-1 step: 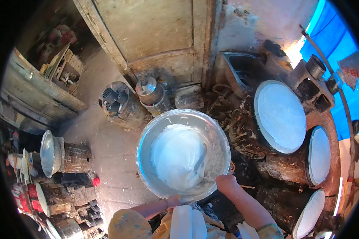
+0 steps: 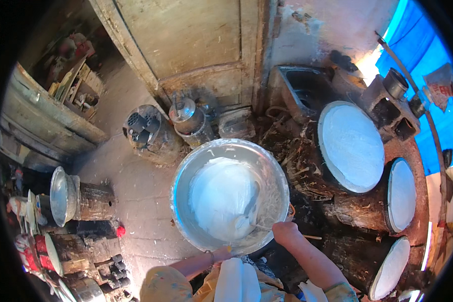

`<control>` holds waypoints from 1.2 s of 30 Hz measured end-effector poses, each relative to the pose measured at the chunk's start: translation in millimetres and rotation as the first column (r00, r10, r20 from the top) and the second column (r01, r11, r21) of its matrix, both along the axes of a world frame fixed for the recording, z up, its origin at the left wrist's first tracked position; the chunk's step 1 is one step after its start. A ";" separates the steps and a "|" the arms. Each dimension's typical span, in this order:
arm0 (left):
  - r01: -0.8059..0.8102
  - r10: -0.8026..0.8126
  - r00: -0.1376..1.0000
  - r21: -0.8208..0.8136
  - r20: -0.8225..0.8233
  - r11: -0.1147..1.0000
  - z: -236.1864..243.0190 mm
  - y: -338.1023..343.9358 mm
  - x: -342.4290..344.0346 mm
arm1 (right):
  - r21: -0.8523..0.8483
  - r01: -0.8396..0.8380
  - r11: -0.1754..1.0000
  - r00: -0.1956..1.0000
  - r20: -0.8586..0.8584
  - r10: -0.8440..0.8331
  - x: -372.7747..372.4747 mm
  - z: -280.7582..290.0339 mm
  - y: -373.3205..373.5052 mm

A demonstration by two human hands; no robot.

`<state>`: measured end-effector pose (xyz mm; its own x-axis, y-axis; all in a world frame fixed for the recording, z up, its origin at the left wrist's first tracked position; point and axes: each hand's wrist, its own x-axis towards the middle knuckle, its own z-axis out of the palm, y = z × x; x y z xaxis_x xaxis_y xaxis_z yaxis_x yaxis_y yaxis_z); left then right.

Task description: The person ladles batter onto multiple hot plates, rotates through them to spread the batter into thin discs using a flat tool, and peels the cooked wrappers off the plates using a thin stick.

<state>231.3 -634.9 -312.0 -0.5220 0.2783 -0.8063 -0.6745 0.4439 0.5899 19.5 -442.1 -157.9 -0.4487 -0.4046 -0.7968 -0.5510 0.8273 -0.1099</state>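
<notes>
A large metal basin [image 2: 186, 163] in the centre holds a white, thick, batter-like substance [image 2: 216, 191]. My right hand [image 2: 286, 232] is closed on the handle of a metal ladle [image 2: 244, 223], whose head lies in the white substance near the basin's right side. My left hand [image 2: 221, 251] is at the basin's near rim, its fingers mostly obscured. Three round pans with white surfaces [image 2: 351, 146], [image 2: 401, 195], [image 2: 389, 267] sit on dark drum-like stands to the right.
Perforated briquettes [image 2: 142, 126] in a bin and a lidded metal pot [image 2: 182, 110] stand beyond the basin. A dark metal sink [image 2: 307, 88], blue sheeting [image 2: 420, 40], stacked drums with a wide basin [image 2: 59, 196], and wooden doors [image 2: 196, 40] surround the work area.
The whole view has shifted very slightly. My hands, the ladle and the basin show no clear movement relative to each other.
</notes>
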 end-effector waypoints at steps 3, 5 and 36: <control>-0.733 0.148 0.656 0.578 0.740 0.360 -16.9 37.2 -10.6 | -0.040 0.123 0.992 0.992 0.018 -0.123 19.0 2.5 35.1; -0.975 0.065 0.126 0.136 0.990 -0.175 25.7 66.7 -29.4 | -0.088 0.171 0.981 0.985 -0.009 -0.173 37.6 8.0 74.0; -0.503 0.612 0.604 0.840 0.511 -0.204 299.6 -20.2 -29.1 | -0.985 0.152 -0.079 0.812 0.170 -0.559 123.7 84.8 96.3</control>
